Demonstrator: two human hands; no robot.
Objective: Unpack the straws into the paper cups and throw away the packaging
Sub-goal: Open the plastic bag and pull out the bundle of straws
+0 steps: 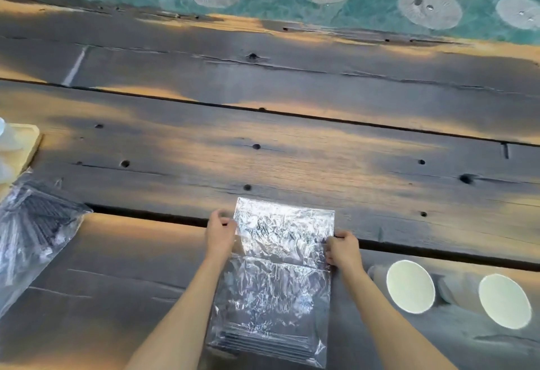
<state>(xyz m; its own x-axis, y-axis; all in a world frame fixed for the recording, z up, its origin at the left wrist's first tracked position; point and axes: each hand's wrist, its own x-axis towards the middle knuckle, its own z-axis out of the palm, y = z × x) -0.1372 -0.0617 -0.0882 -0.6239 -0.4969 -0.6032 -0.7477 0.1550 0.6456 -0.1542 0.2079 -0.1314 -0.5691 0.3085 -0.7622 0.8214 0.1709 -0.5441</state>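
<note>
A clear crinkled plastic bag lies on the wooden table in front of me, with dark straws lying across its near end. My left hand pinches the bag's left edge near the top. My right hand pinches its right edge. The upper part of the bag is lifted between both hands. Two white paper cups stand to the right: one close to my right forearm, the other further right.
A second, fuller clear bag of dark straws lies at the left edge. Behind it a pale wooden board carries translucent objects. Beyond the table's far edge is a teal floor with round pale patches.
</note>
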